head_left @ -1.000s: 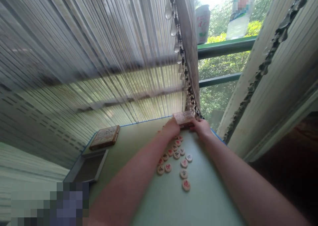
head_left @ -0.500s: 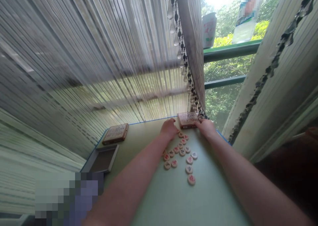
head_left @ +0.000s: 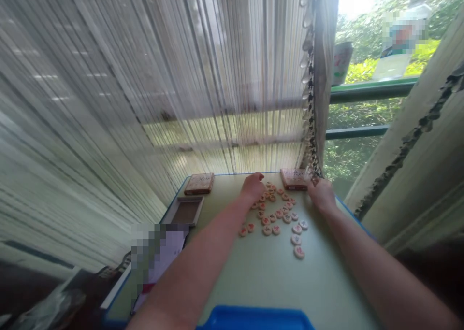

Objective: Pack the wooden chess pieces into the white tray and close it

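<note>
Round wooden Chinese chess pieces (head_left: 279, 214) with red and dark characters lie scattered over the pale green tabletop (head_left: 261, 277). My left hand (head_left: 253, 189) is at the far side of the scatter, its fingers apart and partly hidden, with several pieces close against its right side. A flat patterned box (head_left: 294, 179) lies at the back edge, right of that hand. Just beyond the box's right end is my right hand (head_left: 322, 194), fingers drawn together by the beaded curtain trim (head_left: 311, 122). What they pinch, if anything, is unclear.
A second flat box (head_left: 199, 183) sits at the back left, with a shallow open tray (head_left: 185, 211) nearer me. At the front edge is a blue plastic object (head_left: 257, 318). String curtains hang behind; a cup (head_left: 342, 62) and a bottle (head_left: 397, 50) stand at the window.
The view has swung left, bringing the blue object into sight. My left hand has shifted left from the box, and more pieces show around it. My right hand has moved slightly off the box's corner.
</note>
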A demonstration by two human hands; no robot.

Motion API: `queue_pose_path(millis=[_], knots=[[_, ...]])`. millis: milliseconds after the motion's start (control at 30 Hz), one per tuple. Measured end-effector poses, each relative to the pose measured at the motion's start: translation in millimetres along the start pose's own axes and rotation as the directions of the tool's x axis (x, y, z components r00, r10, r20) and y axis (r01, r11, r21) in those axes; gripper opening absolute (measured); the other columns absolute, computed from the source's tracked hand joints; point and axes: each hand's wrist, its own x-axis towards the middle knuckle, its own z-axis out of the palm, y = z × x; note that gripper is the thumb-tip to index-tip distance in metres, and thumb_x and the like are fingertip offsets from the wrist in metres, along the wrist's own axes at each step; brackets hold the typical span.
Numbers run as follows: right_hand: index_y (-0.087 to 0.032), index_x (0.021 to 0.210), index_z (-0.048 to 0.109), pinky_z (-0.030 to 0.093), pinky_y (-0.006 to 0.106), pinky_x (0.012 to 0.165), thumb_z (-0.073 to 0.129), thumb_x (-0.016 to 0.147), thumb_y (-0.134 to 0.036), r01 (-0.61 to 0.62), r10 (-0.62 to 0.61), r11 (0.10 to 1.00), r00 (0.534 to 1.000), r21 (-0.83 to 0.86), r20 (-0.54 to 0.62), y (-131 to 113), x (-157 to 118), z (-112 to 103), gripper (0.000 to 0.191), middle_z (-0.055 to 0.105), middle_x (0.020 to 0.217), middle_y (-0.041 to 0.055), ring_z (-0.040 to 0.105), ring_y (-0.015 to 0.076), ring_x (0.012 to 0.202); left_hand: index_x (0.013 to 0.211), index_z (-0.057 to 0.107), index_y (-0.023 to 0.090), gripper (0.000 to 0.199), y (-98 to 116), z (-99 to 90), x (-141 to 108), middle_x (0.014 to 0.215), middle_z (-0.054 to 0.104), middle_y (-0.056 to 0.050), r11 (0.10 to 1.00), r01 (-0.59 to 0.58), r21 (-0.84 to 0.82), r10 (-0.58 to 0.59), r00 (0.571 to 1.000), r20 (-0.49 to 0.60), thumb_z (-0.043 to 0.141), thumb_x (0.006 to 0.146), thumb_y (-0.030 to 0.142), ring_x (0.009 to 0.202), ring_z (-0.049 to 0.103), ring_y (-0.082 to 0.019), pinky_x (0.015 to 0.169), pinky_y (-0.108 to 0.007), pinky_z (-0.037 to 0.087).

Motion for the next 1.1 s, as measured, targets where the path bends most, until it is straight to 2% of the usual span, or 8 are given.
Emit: queue_pose_path(millis=[167,300,367,500,567,633,867,1100], knots=[[-0.006,0.1,0.062,0.04,0.031,0.08,0.046,0.077,-0.021,0.207,-0.21,0.977,0.976,0.057,0.055,-54,-26,-3,0.032,0.062,0.097,0.0184,0.056,0.0251,0.094,0.1,0.062,0.01,0.039,-31,-56.1,-20,0.102,0.065,-0.013,0.999,0.02,0.039,-0.015,0.993,-0.119,0.045,0.066,0.001,0.097,0.058,-0.023,0.086,-0.031,0.044],[-0.011,0.094,0.065,0.043,0.026,0.069,0.045,0.078,-0.024,0.315,-0.373,0.923,0.875,0.222,0.31,-132,-81,2,0.029,0.067,0.086,0.0109,0.06,0.0187,0.078,0.101,0.062,0.012,0.036,-72,-100.7,-39,0.104,0.065,-0.012,0.975,0.174,0.136,-0.138,0.961,-0.239,0.047,0.07,0.005,0.1,0.058,-0.022,0.087,-0.029,0.043],[-0.013,0.097,0.065,0.043,0.025,0.068,0.046,0.079,-0.027,0.331,-0.423,0.905,0.764,0.267,0.488,-171,-117,10,0.029,0.068,0.088,0.0092,0.061,0.0176,0.078,0.102,0.062,0.011,0.033,-94,-118.0,-51,0.107,0.063,-0.015,0.951,0.261,0.168,-0.209,0.938,-0.276,0.049,0.072,0.009,0.104,0.056,-0.024,0.089,-0.031,0.041],[-0.013,0.089,0.069,0.045,0.025,0.066,0.05,0.079,-0.032,0.351,-0.457,0.889,0.662,0.293,0.594,-228,-180,35,0.029,0.069,0.075,0.0094,0.063,0.0193,0.073,0.105,0.06,0.011,0.035,-133,-141.3,-79,0.111,0.06,-0.02,0.835,0.498,0.235,-0.411,0.847,-0.337,0.057,0.071,0.018,0.108,0.053,-0.032,0.087,-0.04,0.042],[-0.011,0.087,0.069,0.046,0.027,0.068,0.049,0.08,-0.035,0.353,-0.447,0.894,0.657,0.276,0.607,-243,-201,49,0.032,0.069,0.076,0.013,0.064,0.0223,0.077,0.106,0.059,0.012,0.036,-148,-148.0,-91,0.113,0.059,-0.021,0.741,0.621,0.255,-0.523,0.772,-0.362,0.056,0.072,0.021,0.108,0.053,-0.034,0.085,-0.042,0.042],[-0.009,0.083,0.07,0.046,0.03,0.072,0.048,0.08,-0.038,0.356,-0.433,0.9,0.668,0.251,0.605,-252,-215,61,0.036,0.069,0.082,0.0174,0.063,0.0261,0.083,0.104,0.06,0.012,0.035,-158,-152.0,-101,0.11,0.06,-0.021,0.706,0.662,0.25,-0.572,0.742,-0.349,0.056,0.071,0.022,0.104,0.055,-0.034,0.081,-0.041,0.044],[-0.011,0.086,0.07,0.045,0.027,0.07,0.049,0.078,-0.025,0.35,-0.413,0.91,0.726,0.221,0.55,-256,-223,63,0.026,0.069,0.089,0.0149,0.064,0.024,0.085,0.104,0.059,0.013,0.033,-164,-162.1,-117,0.106,0.064,-0.015,0.809,0.543,0.225,-0.462,0.824,-0.328,0.054,0.072,0.019,0.099,0.06,-0.025,0.077,-0.029,0.045],[-0.015,0.079,0.071,0.041,0.023,0.064,0.05,0.075,-0.029,0.334,-0.384,0.923,0.826,0.189,0.414,-215,-209,-1,0.026,0.07,0.079,0.0095,0.063,0.0203,0.078,0.112,0.052,0.013,0.035,-124,-150.9,-121,0.104,0.064,-0.014,0.907,0.372,0.199,-0.289,0.891,-0.349,0.044,0.079,0.023,0.095,0.061,-0.024,0.076,-0.03,0.045]])
